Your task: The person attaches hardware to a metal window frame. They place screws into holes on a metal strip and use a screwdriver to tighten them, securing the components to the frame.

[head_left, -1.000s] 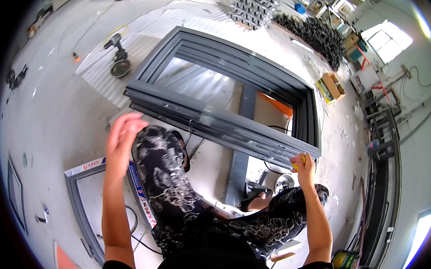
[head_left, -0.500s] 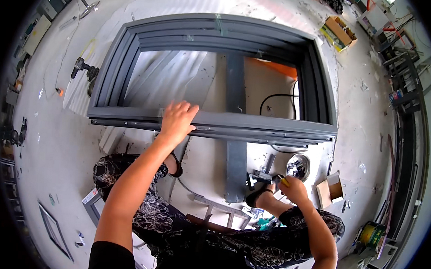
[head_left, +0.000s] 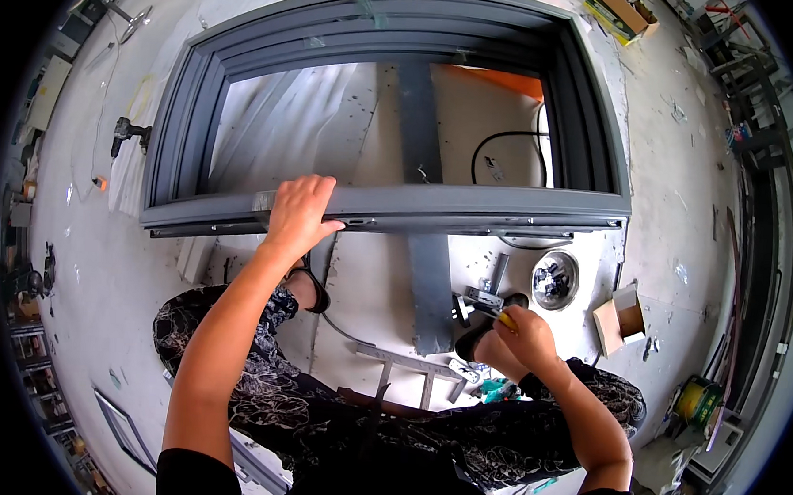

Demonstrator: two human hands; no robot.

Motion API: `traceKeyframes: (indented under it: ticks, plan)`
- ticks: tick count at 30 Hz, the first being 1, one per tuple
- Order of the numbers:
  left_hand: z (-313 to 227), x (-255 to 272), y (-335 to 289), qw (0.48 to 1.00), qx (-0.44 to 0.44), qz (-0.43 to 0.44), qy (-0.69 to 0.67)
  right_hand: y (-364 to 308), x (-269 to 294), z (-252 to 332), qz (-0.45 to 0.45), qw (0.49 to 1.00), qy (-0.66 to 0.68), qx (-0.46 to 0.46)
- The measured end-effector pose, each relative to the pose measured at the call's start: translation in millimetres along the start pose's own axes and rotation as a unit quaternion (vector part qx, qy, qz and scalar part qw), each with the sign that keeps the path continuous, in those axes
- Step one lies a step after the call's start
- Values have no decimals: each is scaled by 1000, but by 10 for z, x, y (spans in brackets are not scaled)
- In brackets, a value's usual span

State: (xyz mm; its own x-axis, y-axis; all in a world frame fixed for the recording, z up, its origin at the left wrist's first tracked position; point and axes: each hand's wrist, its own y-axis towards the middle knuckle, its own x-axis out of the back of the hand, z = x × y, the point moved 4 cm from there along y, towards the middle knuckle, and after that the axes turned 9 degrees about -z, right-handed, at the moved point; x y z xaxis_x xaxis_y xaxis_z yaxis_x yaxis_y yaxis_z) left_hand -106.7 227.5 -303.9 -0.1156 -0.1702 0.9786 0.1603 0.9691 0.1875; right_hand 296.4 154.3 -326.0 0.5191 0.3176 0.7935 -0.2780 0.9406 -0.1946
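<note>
A dark grey window frame [head_left: 469,198] stands in front of me, its near rail crossing the view above my knees. My left hand [head_left: 299,215] is closed over that rail left of its middle, fingers on top and thumb along the near side. Lower right, beside my right foot, my right hand [head_left: 527,335] grips a tool with a yellow handle [head_left: 507,320]. The tool's far end points left toward dark metal pieces, and I cannot make out its kind. A short grey metal profile piece [head_left: 485,296] lies close to it.
A metal bowl of small dark parts [head_left: 554,281] sits right of my right foot, near an open cardboard box [head_left: 619,321]. A flat grey bar [head_left: 428,293] runs under the frame. A cordless drill [head_left: 131,136] lies to the left. A black cable [head_left: 485,154] curls inside the frame opening.
The window frame now appears higher and nearer in view, with my left hand still on its rail. My right hand, with the yellow-handled tool, has shifted slightly left and up.
</note>
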Motion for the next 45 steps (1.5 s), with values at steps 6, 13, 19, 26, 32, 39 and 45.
traceKeyframes:
  ticks: [6, 13, 19, 26, 32, 39, 45]
  plan:
    - [-19, 86, 113, 978, 72, -85, -176, -93, -58, 51, 41, 998, -19, 45]
    - [-138, 55, 195, 965, 120, -39, -230, -285, -116, -206, 55, 996, -76, -6]
    - [-91, 127, 185, 949, 194, 27, -248, -415, -361, -497, 52, 992, -86, -69]
    - [-240, 537, 377, 960, 213, -11, -181, -438, -269, -541, 60, 994, -46, -83]
    - [-329, 295, 179, 975, 193, -36, -102, -375, -281, -483, 76, 993, -45, -74]
    - [-353, -55, -183, 970, 198, 45, -134, -387, -334, -325, 50, 998, -23, -9]
    - [-337, -7, -162, 956, 226, 83, -168, -317, -502, -85, -3, 999, 49, 5]
